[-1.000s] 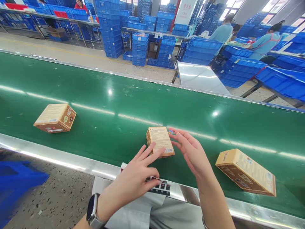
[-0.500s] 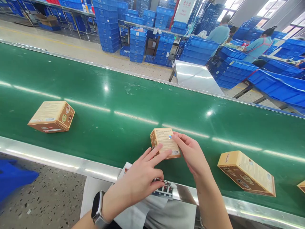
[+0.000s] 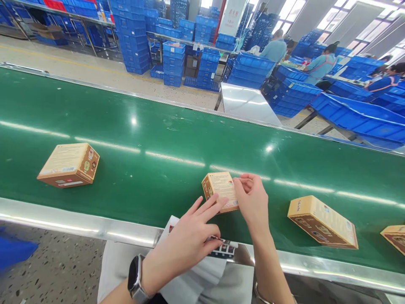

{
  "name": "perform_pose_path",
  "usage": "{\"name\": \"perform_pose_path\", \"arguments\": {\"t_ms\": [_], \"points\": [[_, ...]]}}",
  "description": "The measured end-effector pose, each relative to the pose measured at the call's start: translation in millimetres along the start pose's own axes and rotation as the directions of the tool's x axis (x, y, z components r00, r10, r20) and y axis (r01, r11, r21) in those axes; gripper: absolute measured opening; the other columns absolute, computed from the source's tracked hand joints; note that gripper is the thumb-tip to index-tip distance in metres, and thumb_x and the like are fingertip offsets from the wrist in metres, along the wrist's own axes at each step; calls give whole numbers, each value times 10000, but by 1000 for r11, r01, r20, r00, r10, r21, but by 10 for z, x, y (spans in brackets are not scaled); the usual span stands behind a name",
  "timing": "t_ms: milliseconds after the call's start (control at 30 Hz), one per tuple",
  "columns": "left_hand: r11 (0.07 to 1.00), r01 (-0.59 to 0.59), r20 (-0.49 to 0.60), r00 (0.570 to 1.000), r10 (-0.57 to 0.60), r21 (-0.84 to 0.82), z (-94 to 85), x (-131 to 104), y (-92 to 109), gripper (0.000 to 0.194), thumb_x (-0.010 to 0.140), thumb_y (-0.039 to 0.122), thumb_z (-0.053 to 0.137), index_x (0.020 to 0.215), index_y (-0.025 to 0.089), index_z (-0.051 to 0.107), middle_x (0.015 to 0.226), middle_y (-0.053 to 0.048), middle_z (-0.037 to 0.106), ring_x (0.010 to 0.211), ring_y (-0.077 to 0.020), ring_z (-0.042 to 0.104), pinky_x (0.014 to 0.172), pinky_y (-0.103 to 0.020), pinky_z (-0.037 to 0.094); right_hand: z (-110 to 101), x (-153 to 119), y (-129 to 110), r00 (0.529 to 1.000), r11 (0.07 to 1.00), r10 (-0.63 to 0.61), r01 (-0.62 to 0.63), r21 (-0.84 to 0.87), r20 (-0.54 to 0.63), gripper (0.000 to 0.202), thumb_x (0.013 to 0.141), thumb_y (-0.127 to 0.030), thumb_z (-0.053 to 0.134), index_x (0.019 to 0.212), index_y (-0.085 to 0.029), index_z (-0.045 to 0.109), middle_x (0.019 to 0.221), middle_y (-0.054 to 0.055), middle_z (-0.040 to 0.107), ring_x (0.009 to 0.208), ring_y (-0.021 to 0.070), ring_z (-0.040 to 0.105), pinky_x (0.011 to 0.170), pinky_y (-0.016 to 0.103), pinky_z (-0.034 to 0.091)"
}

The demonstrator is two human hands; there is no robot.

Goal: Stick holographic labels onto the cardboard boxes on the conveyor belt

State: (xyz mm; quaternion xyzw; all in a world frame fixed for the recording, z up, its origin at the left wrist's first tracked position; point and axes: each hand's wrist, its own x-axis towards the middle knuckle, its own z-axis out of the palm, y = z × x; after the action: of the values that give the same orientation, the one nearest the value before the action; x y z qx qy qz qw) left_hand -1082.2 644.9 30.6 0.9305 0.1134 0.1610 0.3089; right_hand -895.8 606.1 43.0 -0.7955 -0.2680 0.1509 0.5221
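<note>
A small brown and cream printed carton [image 3: 221, 181] sits on the green conveyor belt [image 3: 164, 126] in front of me. My left hand [image 3: 193, 230] rests its outstretched index and middle fingertips on the carton's near side, while thumb and lower fingers pinch a sheet of stickers [image 3: 226, 248] over the belt's metal edge. Close by the carton's right edge, my right hand [image 3: 253, 198] has thumb and fingers drawn together; what lies between them is hidden. A small shiny sticker [image 3: 230, 183] shows on the carton's top face, right beside the right thumb.
Another carton [image 3: 68, 162] lies on the belt to the left. To the right lie a carton with a sticker [image 3: 322, 221] and a partly cut-off carton [image 3: 395, 237]. Beyond the belt stand a metal table [image 3: 245, 101], stacked blue crates [image 3: 131, 38] and several people at work.
My right thumb has slid off the sticker to the carton's right edge, and its fingers have curled in. The left hand keeps its hold on the sheet. The view has shifted slightly.
</note>
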Motion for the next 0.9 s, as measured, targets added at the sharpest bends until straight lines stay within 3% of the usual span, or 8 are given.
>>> {"name": "perform_pose_path", "arguments": {"t_ms": [100,167,233,333,367,433,667,900], "points": [[994,88,-80,992,-93,-69,-80,-102,3,121,900,140,699,791,192,705,1405,-95,654,1326,-299,590,1094,-445,497,-145,-72,10,997,998,-65,64,-20,-42,249,836,-455,616,945,-239,559,976,118,737,810,273,718,723,414,549],[964,220,-57,971,-230,-152,-184,-181,24,108,915,153,681,825,203,715,1041,-44,801,958,-216,752,827,-300,583,-257,-208,-8,983,981,-181,178,-75,-31,217,894,-445,596,963,-241,620,1003,103,742,868,267,716,751,397,556],[908,366,23,929,-370,-206,-299,-238,58,110,928,166,665,848,213,723,795,23,782,700,-150,715,645,-229,517,-349,-380,-38,937,933,-335,345,-105,103,165,939,-406,595,958,-260,667,955,59,752,867,238,718,750,349,568],[841,483,95,875,-475,-245,-426,-280,108,106,930,174,658,855,211,724,769,40,764,676,-133,675,629,-215,452,-404,-611,-70,755,852,-457,524,-14,471,91,958,-335,632,1022,-297,685,928,2,752,836,188,728,744,271,585],[826,501,108,865,-490,-258,-449,-288,118,102,926,178,658,855,210,723,769,40,760,682,-134,668,633,-215,443,-401,-664,-70,687,835,-466,551,19,558,102,968,-315,627,1055,-305,678,941,-2,749,842,181,731,736,256,588],[799,527,133,849,-512,-291,-467,-309,124,72,915,202,665,868,217,718,772,43,752,688,-137,654,636,-216,434,-376,-723,-52,614,817,-463,575,40,639,140,1003,-282,577,1116,-305,655,980,10,741,865,180,736,711,246,594],[731,641,175,768,-617,-236,-487,-366,96,165,911,238,628,770,207,708,704,31,731,649,-154,620,583,-225,389,-327,-660,-21,575,738,-529,675,5,624,258,1024,-227,509,1263,-271,595,913,26,731,809,184,749,677,257,620],[768,631,143,775,-616,-113,-518,-331,117,202,940,245,622,779,221,742,675,35,731,586,-144,589,571,-230,354,-246,-621,-127,412,475,-730,880,-30,545,199,997,-132,510,1090,-223,661,961,73,757,863,229,736,755,353,630]]}}
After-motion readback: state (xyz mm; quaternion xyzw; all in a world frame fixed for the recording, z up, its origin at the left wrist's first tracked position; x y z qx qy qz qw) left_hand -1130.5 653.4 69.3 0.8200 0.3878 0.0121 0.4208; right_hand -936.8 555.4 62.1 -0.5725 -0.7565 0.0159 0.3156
